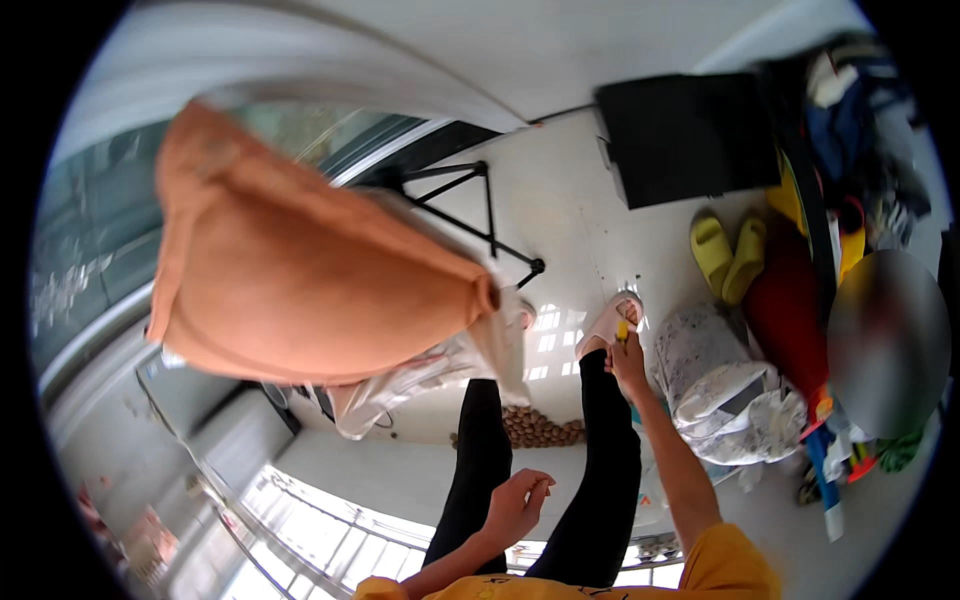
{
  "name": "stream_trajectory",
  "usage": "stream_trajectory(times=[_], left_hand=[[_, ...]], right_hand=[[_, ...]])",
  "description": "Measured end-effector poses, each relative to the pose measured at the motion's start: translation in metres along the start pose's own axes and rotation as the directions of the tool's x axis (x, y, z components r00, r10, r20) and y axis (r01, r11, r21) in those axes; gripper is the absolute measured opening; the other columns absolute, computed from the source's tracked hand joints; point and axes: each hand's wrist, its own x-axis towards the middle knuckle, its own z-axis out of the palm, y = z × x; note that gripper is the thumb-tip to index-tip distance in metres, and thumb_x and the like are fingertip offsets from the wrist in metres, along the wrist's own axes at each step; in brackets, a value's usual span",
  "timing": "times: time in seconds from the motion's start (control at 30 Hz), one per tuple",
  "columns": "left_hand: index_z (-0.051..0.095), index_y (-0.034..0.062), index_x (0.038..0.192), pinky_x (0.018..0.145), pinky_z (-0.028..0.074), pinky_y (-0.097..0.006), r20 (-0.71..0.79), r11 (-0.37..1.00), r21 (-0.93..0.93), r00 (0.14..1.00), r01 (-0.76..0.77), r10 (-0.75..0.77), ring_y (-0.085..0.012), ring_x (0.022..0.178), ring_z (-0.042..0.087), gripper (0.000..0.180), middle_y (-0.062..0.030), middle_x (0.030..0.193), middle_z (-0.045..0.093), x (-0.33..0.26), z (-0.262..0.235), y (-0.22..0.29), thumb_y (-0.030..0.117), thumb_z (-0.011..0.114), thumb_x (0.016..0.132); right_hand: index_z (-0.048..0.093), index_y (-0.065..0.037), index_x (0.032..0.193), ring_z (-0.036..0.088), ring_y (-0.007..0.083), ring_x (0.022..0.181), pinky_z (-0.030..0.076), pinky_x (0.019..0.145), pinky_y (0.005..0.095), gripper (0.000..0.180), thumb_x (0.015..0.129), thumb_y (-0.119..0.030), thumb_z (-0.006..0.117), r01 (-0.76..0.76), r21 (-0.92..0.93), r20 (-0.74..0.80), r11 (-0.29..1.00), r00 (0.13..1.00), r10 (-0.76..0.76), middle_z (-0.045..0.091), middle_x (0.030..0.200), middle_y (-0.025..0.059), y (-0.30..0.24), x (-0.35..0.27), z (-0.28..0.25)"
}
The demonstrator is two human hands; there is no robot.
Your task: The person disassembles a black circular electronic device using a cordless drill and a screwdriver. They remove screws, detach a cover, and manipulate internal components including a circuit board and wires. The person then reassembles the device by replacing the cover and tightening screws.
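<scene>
Right of centre in the frame, the right hand [630, 362] pinches a small yellow object [622, 330] while the left hand [515, 505] curls empty below; so light a fingertip grip could drop it.

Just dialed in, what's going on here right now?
A person in black trousers and a yellow top looks down at the floor. The right hand reaches down by the right leg, pinching a small yellow object near the pink slipper. The left hand is raised, fingers curled, holding nothing visible. An orange cloth hangs over a black-legged rack at the left. A patterned white bag and yellow slippers lie to the right.
</scene>
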Motion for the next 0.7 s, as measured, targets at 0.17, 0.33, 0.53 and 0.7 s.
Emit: stream_trajectory(times=[0.17, 0.33, 0.53, 0.7], left_hand=[[0.055, 0.0016, 0.081, 0.051, 0.042, -0.033, -0.245, 0.982, -0.095, 0.960, -0.160, 0.133, -0.0248, 0.058, 0.055, 0.014, -0.0117, 0.067, 0.054, -0.039, -0.031, 0.015, 0.010, 0.051, 0.091], [0.057, 0.0005, 0.079, 0.049, 0.039, -0.035, -0.404, 0.961, -0.124, 0.897, -0.247, 0.178, -0.0346, 0.053, 0.048, 0.020, -0.0133, 0.062, 0.054, -0.068, -0.070, -0.013, 0.016, 0.057, 0.090], [0.055, 0.0001, 0.076, 0.054, 0.041, -0.027, -0.166, 0.613, -0.782, 0.986, -0.113, -0.029, -0.0110, 0.055, 0.046, 0.037, -0.0029, 0.062, 0.053, -0.099, -0.141, -0.117, 0.026, 0.042, 0.099], [0.057, 0.0007, 0.099, 0.069, 0.047, -0.023, -0.292, 0.534, -0.832, 0.937, -0.151, -0.190, -0.0081, 0.078, 0.057, 0.033, -0.0021, 0.082, 0.060, -0.139, -0.227, -0.250, 0.027, 0.038, 0.101]], right_hand=[[0.045, -0.006, 0.085, 0.046, 0.0078, 0.045, 0.039, 0.038, 0.0224, 0.017, 0.094, -0.020, 0.048, 0.008, 0.135, 0.195, 0.991, 0.980, -0.035, 0.048, 0.062, 0.0013, -0.103, -0.173, 0.019], [0.046, -0.005, 0.081, 0.044, 0.0066, 0.042, 0.037, 0.038, 0.0210, 0.020, 0.094, -0.020, 0.048, 0.081, -0.111, 0.423, 0.991, 0.906, -0.027, 0.047, 0.058, 0.0004, -0.142, -0.266, 0.062], [0.048, -0.005, 0.080, 0.044, 0.0057, 0.042, 0.036, 0.038, 0.0204, 0.020, 0.094, -0.018, 0.048, 0.240, -0.424, 0.517, 0.873, 0.856, 0.016, 0.047, 0.056, -0.0004, -0.115, -0.326, 0.175], [0.047, -0.005, 0.083, 0.044, 0.0096, 0.040, 0.036, 0.039, 0.0230, 0.016, 0.095, -0.016, 0.046, 0.197, -0.558, 0.511, 0.806, 0.847, 0.147, 0.048, 0.056, 0.0022, -0.071, -0.368, 0.321]])
